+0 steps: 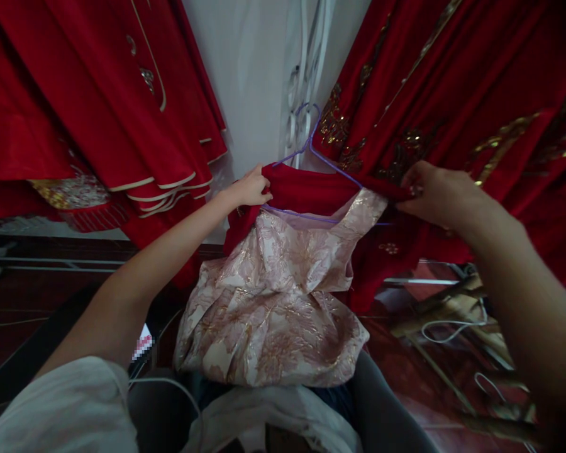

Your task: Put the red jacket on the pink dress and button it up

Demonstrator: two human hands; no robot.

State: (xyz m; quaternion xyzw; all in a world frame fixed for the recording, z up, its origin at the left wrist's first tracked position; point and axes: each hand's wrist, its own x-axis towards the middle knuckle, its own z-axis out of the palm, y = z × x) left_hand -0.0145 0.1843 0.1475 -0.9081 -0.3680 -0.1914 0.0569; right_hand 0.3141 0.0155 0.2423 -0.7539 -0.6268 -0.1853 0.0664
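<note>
Two hands are holding red cloth [306, 194] around a pink dress [268, 302] on a purple hanger [331, 163].

From where I'm standing, with the neckline [306, 225] as the clock's centre in the wearer's view, the left hand [253, 187] is closing its fingers on the cloth at ten, right beside the dress's shoulder; whether it is also touching the dress I can't tell. The right hand [436, 192] is pinching the cloth between two and three, out past the strap [365, 207], apart from the dress. The dress is hanging between both grips, its skirt bunching toward the lap at six. The hook is pointing to twelve. Red gowns are hanging at ten [146, 145] and two [453, 94].
</note>
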